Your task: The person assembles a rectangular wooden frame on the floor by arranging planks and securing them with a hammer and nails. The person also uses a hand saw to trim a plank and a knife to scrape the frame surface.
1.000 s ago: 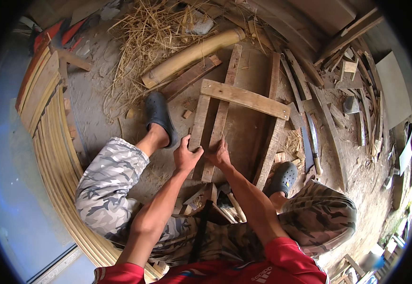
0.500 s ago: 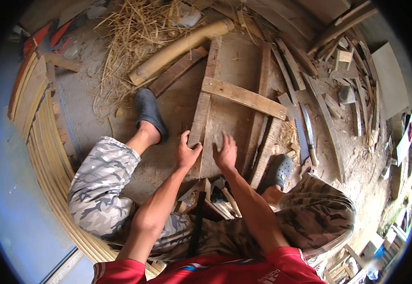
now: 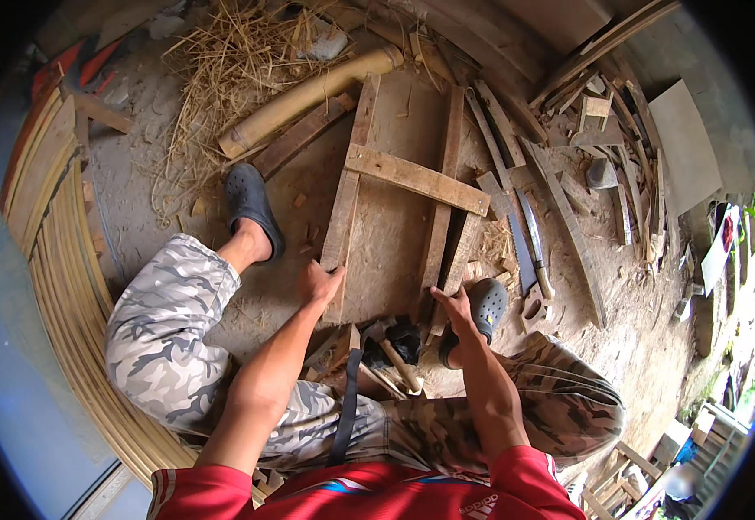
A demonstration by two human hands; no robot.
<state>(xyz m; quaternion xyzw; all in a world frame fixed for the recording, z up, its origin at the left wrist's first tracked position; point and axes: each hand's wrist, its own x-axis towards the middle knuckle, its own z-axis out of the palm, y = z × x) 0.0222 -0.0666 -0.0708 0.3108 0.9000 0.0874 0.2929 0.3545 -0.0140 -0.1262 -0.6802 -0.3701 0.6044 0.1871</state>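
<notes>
A wooden frame (image 3: pixel 418 180) lies on the ground between my feet: two long rails joined by a cross board, with nail heads in it. My left hand (image 3: pixel 318 284) is closed round the near part of the left rail (image 3: pixel 340 221), its thumb over the top. Near the close end of the right rail (image 3: pixel 437 238), my right hand (image 3: pixel 454 308) grips the wood, thumb on the upper side. The fingers beneath are partly hidden. Another piece of wood (image 3: pixel 457 260) slants beside that right rail, under the cross board's right end.
To the right lie a handsaw (image 3: pixel 520 247) and a long knife (image 3: pixel 533 238). A bamboo pole (image 3: pixel 308 100) and straw (image 3: pixel 230 78) are at the far left. A hammer (image 3: pixel 399 366) lies close to me. Curved wooden strips (image 3: pixel 74 277) line the left side; scrap boards (image 3: pixel 572 234) lie at right.
My right hand has moved right, from the gap between the rails onto the right rail, and closed there. The left hand keeps to the left rail. The whole view has shifted slightly.
</notes>
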